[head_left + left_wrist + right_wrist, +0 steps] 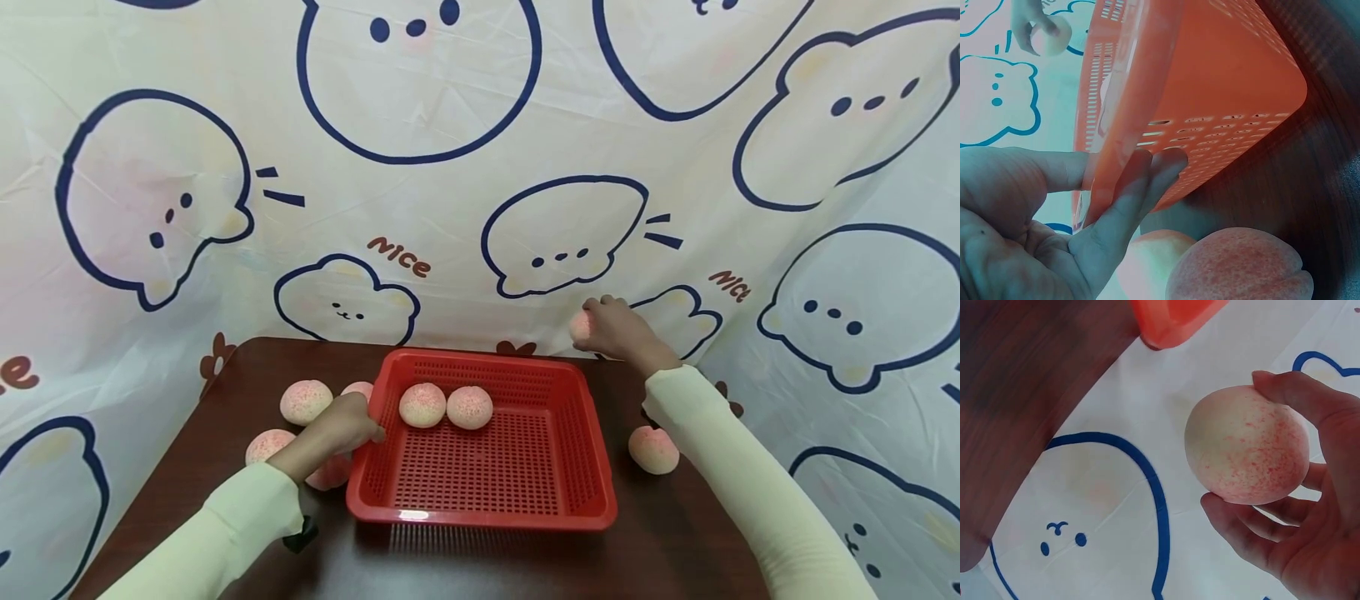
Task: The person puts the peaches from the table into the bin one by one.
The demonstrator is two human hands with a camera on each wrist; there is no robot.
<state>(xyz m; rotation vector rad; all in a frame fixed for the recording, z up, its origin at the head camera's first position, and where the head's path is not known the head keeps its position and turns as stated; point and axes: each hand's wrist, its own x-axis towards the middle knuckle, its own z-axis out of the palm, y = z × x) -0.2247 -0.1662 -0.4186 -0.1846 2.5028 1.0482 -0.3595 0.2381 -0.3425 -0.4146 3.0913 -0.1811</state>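
My left hand (343,429) pinches the left rim of a red plastic basket (480,518), thumb inside and fingers along the outer wall, as the left wrist view shows. Two pink-and-cream peaches sit side by side in the basket's back left, one peach (422,406) close to the wall and another peach (469,407) beside it. Raised behind the basket's back right corner, my right hand (618,329) grips a peach (1246,445) between thumb and fingers. In the right wrist view this peach is pale on one side and speckled pink on the other.
Several peaches lie left of the basket on the dark wooden table (217,500), among them a peach (306,402) near the back. A single peach (653,450) rests to the basket's right, below my right forearm. A cartoon-printed cloth (450,208) hangs behind the table.
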